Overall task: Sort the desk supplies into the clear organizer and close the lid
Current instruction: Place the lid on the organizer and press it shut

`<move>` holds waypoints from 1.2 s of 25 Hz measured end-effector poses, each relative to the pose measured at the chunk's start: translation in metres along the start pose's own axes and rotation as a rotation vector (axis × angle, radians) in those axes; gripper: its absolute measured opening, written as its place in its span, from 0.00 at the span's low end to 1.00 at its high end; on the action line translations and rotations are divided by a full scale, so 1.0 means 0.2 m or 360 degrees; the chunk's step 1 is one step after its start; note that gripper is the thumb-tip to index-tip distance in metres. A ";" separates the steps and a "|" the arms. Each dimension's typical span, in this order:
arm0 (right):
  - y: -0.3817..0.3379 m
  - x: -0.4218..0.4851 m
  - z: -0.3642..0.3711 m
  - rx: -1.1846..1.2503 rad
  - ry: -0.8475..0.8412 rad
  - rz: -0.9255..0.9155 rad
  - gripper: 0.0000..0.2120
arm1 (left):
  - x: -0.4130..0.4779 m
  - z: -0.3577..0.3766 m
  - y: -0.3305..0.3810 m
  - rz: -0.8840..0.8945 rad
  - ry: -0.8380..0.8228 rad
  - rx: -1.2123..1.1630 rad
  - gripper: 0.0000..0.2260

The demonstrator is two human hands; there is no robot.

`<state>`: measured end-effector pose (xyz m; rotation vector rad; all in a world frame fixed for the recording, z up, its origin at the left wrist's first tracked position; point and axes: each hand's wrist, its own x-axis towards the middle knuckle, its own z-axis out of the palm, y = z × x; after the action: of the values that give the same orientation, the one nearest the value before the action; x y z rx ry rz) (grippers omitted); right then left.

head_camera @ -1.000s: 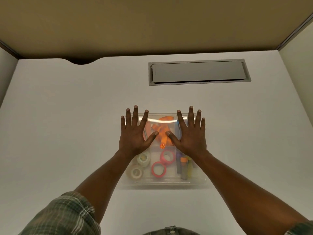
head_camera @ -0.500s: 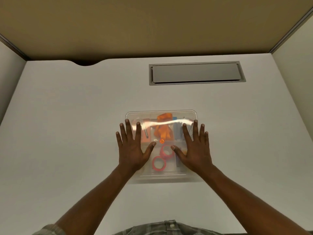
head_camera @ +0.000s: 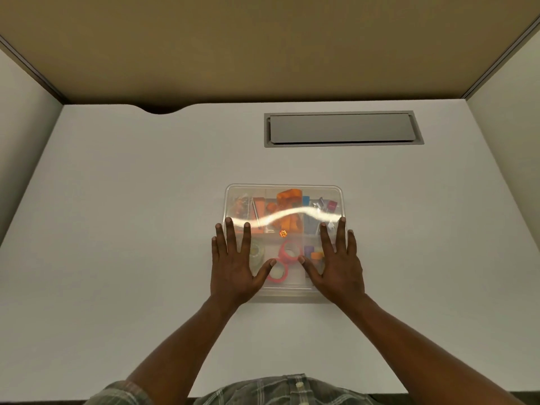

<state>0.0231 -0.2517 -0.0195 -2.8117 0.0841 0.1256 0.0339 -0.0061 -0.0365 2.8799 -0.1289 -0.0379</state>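
Nearest the camera: a plaid shirt [head_camera: 286, 390] at the desk's near edge, with both forearms reaching forward over the desk [head_camera: 117, 229].

Left hand [head_camera: 233, 264]: flat, fingers straight and spread, palm down on the near-left corner of the lid [head_camera: 292, 213]. Right hand [head_camera: 339, 264]: the same on the near-right corner, thumb angled inward. Neither hand grips or pinches anything, and both look to be pressing down.

Clear organizer [head_camera: 292, 293]: sits about mid-desk, well apart from every edge. The lid lies over it, and a wavy band of glare runs across the lid's far half.

Seen through the lid, near row: a clear tape roll [head_camera: 256, 252] by the left hand, two pink tape rolls [head_camera: 289, 251] in the middle, and small upright items by the right hand that are too blurred to name. Far row: orange pieces [head_camera: 287, 206] in the centre, with small mixed bits in the corner compartments.

Beyond the organizer: bare desk, then a grey cable hatch [head_camera: 340, 128] near the far edge. No loose supplies are visible anywhere on the desk.

Judgement: sorting looks finished and the lid is on. Probably all that remains is seating the near edge. No catch or clip can be seen, so it is not possible to tell whether the lid is fully latched.
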 end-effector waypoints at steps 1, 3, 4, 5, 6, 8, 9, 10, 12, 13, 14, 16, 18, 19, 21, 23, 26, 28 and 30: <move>-0.03 0.01 0.01 0.0001 0.0000 0.0003 0.43 | 0.01 -0.01 -0.03 0.0007 -0.0001 0.0000 0.44; -0.09 0.03 0.03 0.0006 -0.0014 -0.0015 0.44 | 0.03 -0.04 -0.10 0.0011 -0.0001 0.0022 0.43; -0.14 0.04 0.05 0.0009 -0.0025 -0.0033 0.44 | 0.04 -0.06 -0.15 0.0005 0.0001 0.0036 0.43; -0.18 0.05 0.06 0.0010 -0.0034 -0.0051 0.44 | 0.04 -0.08 -0.20 -0.0001 0.0002 0.0045 0.42; -0.24 0.07 0.08 0.0014 -0.0043 -0.0071 0.44 | 0.04 -0.09 -0.26 -0.0009 0.0007 0.0053 0.42; -0.36 0.09 0.12 0.0029 -0.0066 -0.0106 0.44 | 0.05 -0.13 -0.39 -0.0022 0.0009 0.0070 0.42; -0.42 0.10 0.14 0.0044 -0.0084 -0.0125 0.44 | 0.06 -0.14 -0.47 -0.0028 0.0008 0.0083 0.42; -0.48 0.11 0.15 0.0061 -0.0104 -0.0149 0.43 | 0.06 -0.16 -0.54 -0.0035 0.0003 0.0094 0.42; -0.61 0.13 0.19 0.0078 -0.0154 -0.0216 0.43 | 0.06 -0.20 -0.69 -0.0057 -0.0011 0.0110 0.42; -0.66 0.13 0.21 0.0070 -0.0183 -0.0250 0.43 | 0.06 -0.23 -0.77 -0.0069 -0.0023 0.0111 0.42; -0.71 0.14 0.22 0.0051 -0.0210 -0.0284 0.43 | 0.05 -0.25 -0.83 -0.0081 -0.0035 0.0112 0.42; -0.81 0.16 0.26 0.0010 -0.0277 -0.0351 0.44 | 0.04 -0.29 -0.94 -0.0108 -0.0062 0.0135 0.42; -0.90 0.17 0.28 -0.0021 -0.0341 -0.0390 0.44 | 0.03 -0.33 -1.04 -0.0126 -0.0085 0.0144 0.42; -0.93 0.17 0.29 -0.0034 -0.0367 -0.0406 0.45 | 0.02 -0.35 -1.08 -0.0138 -0.0102 0.0150 0.42; -0.99 0.19 0.30 -0.0055 -0.0412 -0.0442 0.45 | 0.02 -0.38 -1.14 -0.0161 -0.0127 0.0167 0.41; -1.02 0.20 0.30 -0.0049 -0.0481 -0.0478 0.46 | 0.01 -0.39 -1.18 -0.0196 -0.0155 0.0183 0.41; -1.04 0.22 0.29 -0.0061 -0.0577 -0.0519 0.46 | -0.01 -0.40 -1.22 -0.0208 -0.0180 0.0195 0.42; -1.04 0.24 0.27 -0.0102 -0.0614 -0.0537 0.45 | 0.00 -0.41 -1.23 -0.0211 -0.0222 0.0198 0.43; -1.02 0.26 0.25 -0.0104 -0.0670 -0.0574 0.44 | 0.01 -0.41 -1.22 -0.0201 -0.0257 0.0227 0.44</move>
<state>0.0848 -0.0452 -0.0062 -2.7437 -0.5265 0.6334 0.0589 0.2498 -0.0197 3.0208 0.0215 -0.2964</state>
